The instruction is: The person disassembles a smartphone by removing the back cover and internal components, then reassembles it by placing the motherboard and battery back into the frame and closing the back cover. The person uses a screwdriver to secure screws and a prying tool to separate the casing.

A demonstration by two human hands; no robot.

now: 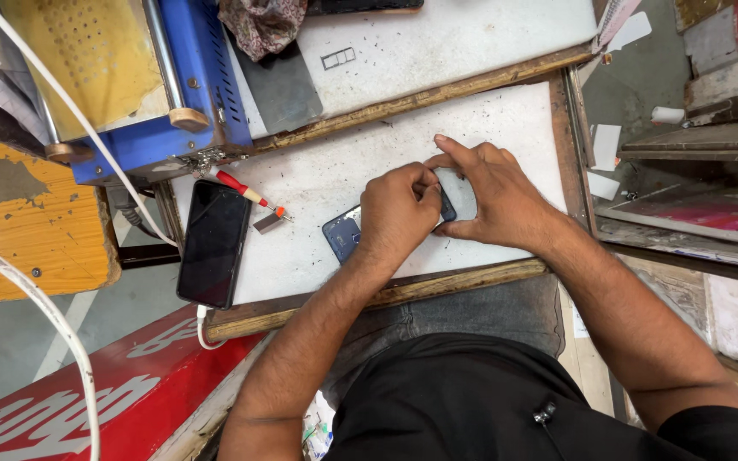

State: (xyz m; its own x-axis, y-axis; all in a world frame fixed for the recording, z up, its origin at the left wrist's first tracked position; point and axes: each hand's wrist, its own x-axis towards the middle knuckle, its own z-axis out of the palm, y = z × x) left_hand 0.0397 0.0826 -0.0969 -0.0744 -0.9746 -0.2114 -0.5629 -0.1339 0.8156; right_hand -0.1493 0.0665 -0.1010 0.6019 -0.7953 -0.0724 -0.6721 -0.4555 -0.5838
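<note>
Black phone (213, 243), screen dark & blank, lies face up at left edge of white tabletop (506, 128), long side running away from the person, white cable at its near end. Red sign board (87, 393) w/ white lettering lies bottom left, slanted, below the tabletop. Small white labels/paper slips (606, 145) sit on grey floor at right, rectangular, blank as far as visible. Another white slip (634, 30) top right.
</note>
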